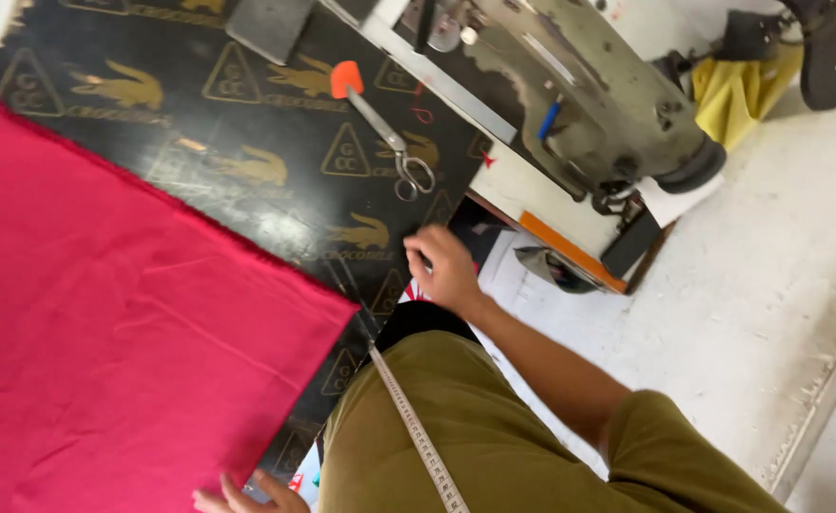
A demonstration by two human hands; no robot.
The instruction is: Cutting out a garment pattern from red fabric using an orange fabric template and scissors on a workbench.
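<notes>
A large pink-red cloth (pixel 123 323) lies flat over the left of a dark table (pixel 275 199) printed with gold emblems. My left hand (pixel 247 496) shows only partly at the bottom edge, fingers spread on the cloth's near corner. My right hand (pixel 445 269) reaches out on a bare arm from an olive sleeve. It rests at the table's edge just past the cloth's right corner, with the fingers curled down. What is under them is hidden. A white measuring tape (pixel 416 432) runs down my olive shirt.
Scissors with an orange handle cover (pixel 380 128) lie on the table beyond my right hand. A grey-green sewing machine (pixel 579 104) stands at the top right on a white and orange board. A yellow cloth (pixel 736 90) and pale concrete floor (pixel 769 285) are further right.
</notes>
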